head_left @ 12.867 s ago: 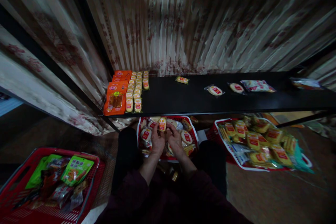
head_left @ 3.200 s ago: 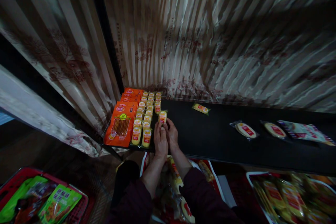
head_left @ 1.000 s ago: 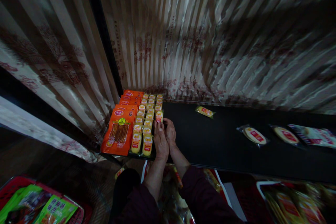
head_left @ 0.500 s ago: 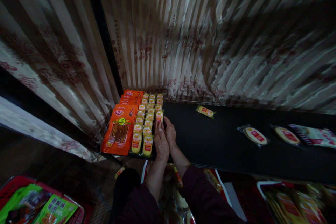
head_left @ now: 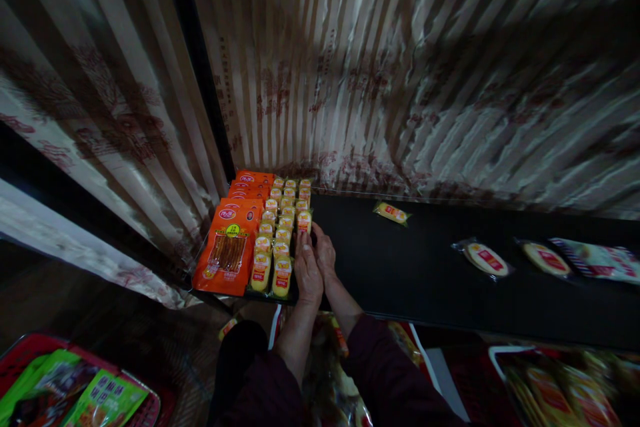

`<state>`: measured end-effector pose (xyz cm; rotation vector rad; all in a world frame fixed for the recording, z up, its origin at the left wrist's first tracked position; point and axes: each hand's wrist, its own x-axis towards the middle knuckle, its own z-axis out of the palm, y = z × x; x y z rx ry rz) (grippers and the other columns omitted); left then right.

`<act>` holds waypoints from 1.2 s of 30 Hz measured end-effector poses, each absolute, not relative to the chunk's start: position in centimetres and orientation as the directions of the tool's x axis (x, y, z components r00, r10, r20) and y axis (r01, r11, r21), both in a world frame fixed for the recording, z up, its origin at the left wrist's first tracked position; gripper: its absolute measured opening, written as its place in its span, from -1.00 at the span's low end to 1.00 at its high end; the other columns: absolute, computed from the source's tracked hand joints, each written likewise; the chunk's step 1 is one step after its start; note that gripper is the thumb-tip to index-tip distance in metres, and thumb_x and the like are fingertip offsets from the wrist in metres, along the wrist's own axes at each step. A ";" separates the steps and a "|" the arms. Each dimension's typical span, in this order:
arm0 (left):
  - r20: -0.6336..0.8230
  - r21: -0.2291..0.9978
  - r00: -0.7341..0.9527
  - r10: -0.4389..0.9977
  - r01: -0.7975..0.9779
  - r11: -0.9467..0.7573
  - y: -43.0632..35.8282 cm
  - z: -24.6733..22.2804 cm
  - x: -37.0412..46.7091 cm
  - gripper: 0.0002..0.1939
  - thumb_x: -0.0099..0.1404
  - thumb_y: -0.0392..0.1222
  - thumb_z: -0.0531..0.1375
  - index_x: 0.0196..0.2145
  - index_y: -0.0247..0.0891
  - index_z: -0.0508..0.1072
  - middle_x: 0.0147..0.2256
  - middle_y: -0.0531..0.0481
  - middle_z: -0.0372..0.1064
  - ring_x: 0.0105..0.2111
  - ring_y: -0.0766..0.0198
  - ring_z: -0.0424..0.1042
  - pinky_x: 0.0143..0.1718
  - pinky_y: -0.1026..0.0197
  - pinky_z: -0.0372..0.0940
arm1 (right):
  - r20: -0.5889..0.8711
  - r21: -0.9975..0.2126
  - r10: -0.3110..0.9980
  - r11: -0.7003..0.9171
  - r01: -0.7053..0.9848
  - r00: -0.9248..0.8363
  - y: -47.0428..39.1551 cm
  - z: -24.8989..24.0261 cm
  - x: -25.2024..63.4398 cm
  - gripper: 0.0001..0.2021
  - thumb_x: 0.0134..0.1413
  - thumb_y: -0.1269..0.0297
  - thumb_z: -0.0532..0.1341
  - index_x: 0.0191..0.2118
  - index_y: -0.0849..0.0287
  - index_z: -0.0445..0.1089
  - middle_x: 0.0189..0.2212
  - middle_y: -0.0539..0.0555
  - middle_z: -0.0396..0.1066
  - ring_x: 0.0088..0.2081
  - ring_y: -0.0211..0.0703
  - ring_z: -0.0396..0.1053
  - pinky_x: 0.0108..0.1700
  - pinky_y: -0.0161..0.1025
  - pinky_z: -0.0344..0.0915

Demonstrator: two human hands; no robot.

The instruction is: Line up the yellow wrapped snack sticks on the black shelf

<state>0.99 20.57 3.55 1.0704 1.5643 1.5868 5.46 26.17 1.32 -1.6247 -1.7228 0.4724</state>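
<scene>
A striped, red-printed fabric curtain (head_left: 380,67) spans the back, its vertical columns of small dark characters too dim to read. Before it runs a long matte-black shelf (head_left: 410,273). Below are a red plastic basket (head_left: 103,365) at left and two white-rimmed baskets, one beneath the arms (head_left: 425,357), one farther right (head_left: 495,355).

Orange plastic packets (head_left: 225,227) overlap at the shelf's left end; each label shows a pale-lettered oval logo, and the front one a yellow-green disc, both illegible. In the red basket, a bright green bag (head_left: 105,400) carries dark characters, among them 味 and 锅巴. A pastel bag with striped edge (head_left: 600,259) lies far right, its lettering blurred.

The left hand (head_left: 309,273) and right hand (head_left: 325,257) are close together, fingertips at the third row's front small yellow wrapped cake (head_left: 303,221); whether they grip it I cannot tell. Two pale oval wrapped cakes (head_left: 487,258) bear unreadable red labels, as do the small yellow packs (head_left: 260,271) in rows.

About three seconds ago that cake was held out from the row; now it stands at its front.
</scene>
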 end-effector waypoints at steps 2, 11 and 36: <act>0.101 0.994 -0.452 0.886 0.085 -0.070 20.6 3.5 1.0 -0.48 0.37 -0.04 -0.20 0.12 -0.31 0.27 0.20 -0.14 0.11 0.23 0.26 0.04 0.23 0.18 -0.01 | 0.242 -0.689 0.969 0.138 0.711 0.046 26.1 1.3 5.4 -0.58 0.06 0.25 0.06 0.08 0.12 0.27 -0.11 0.11 0.44 -0.20 -0.07 0.36 -0.11 -0.16 0.29; 0.148 0.984 -0.450 0.881 0.153 -0.087 20.4 3.6 1.0 -0.47 0.37 -0.03 -0.22 0.11 -0.34 0.28 0.20 -0.17 0.11 0.25 0.24 -0.03 0.26 0.13 -0.09 | 0.251 -0.733 0.966 0.147 0.664 0.064 26.5 0.9 5.9 -0.56 0.01 0.25 0.10 0.06 0.14 0.29 -0.14 0.11 0.46 -0.17 -0.09 0.38 -0.07 -0.13 0.31; 0.368 0.905 -0.237 0.899 0.313 -0.288 10.3 4.8 4.7 -0.57 0.35 -0.10 -0.13 -0.02 -0.32 0.37 0.04 -0.23 0.32 0.08 0.17 0.27 0.12 0.04 0.17 | 0.207 -0.927 0.970 0.154 0.341 0.124 14.1 3.9 11.5 -0.67 -0.02 0.25 0.04 -0.16 0.18 0.43 -0.20 0.11 0.49 -0.19 -0.09 0.43 -0.06 -0.13 0.31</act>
